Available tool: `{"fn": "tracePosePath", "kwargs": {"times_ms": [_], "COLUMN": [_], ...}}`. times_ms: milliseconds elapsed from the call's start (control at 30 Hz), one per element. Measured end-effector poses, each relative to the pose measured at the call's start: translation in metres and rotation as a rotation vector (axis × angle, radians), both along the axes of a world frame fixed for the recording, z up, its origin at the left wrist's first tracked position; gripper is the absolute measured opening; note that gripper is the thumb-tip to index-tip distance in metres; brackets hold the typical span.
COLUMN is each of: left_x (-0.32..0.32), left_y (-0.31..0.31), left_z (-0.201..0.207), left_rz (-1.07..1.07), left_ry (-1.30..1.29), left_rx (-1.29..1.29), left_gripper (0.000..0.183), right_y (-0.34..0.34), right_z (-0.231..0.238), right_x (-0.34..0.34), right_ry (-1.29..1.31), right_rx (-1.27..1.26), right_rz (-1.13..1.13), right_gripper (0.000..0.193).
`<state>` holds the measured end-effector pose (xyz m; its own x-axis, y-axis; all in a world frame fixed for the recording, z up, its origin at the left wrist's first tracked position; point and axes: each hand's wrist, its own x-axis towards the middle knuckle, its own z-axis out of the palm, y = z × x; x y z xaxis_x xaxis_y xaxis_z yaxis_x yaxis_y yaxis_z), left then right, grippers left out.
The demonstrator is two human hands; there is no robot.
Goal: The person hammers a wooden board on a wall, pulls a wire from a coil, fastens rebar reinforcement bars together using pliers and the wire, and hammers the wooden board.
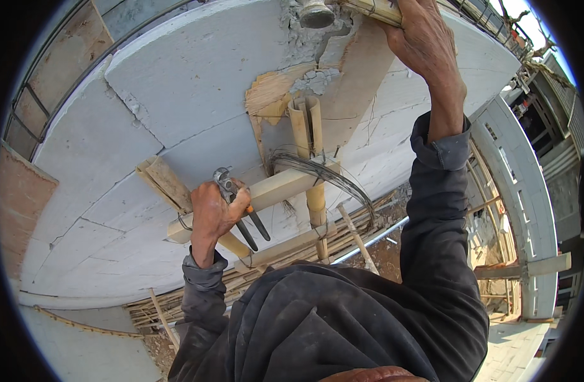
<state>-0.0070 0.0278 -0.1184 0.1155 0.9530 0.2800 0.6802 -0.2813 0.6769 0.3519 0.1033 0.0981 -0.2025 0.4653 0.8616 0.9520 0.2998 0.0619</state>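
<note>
My left hand (210, 209) is closed around a pair of pincers (224, 179), their metal head up and the dark handles hanging below the fist. That hand is against a horizontal timber beam (276, 190), close to its left end. High at the upper right, my right hand (424, 37) grips the end of a pale piece of bamboo or wood (376, 7); its fingertips are partly cut off by the frame's top edge. A bundle of thin tie wire (330, 173) lies over the beam, beside an upright split bamboo pole (315, 202).
A pale block wall (196, 95) fills the view ahead, with rough concrete and a torn plywood board (270, 95) at its top. A metal pipe end (316, 14) protrudes there. Bamboo poles (145, 312) lie below. Steel bars (34, 105) run along the upper left.
</note>
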Motion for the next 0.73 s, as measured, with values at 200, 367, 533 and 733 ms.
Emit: {"fn": "tracePosePath", "kwargs": {"times_ms": [200, 367, 533, 733], "left_x": [-0.003, -0.003, -0.005, -0.004], "left_y": [-0.009, -0.004, -0.005, -0.007], "left_z": [-0.004, -0.008, -0.01, -0.013], "left_rz": [-0.021, -0.027, -0.043, -0.018], "left_ry": [0.042, 0.069, 0.05, 0.119], "left_rx": [0.069, 0.135, 0.054, 0.208], "left_gripper": [0.023, 0.024, 0.035, 0.026], "right_y": [-0.02, -0.019, 0.005, 0.007], "right_z": [-0.054, -0.158, -0.258, -0.35], "right_x": [0.026, 0.037, 0.056, 0.06], "right_ry": [0.015, 0.655, 1.094, 1.19], "right_rx": [0.124, -0.329, -0.374, -0.63], "right_rz": [0.079, 0.335, 0.352, 0.326], "right_gripper": [0.044, 0.038, 0.032, 0.038]}}
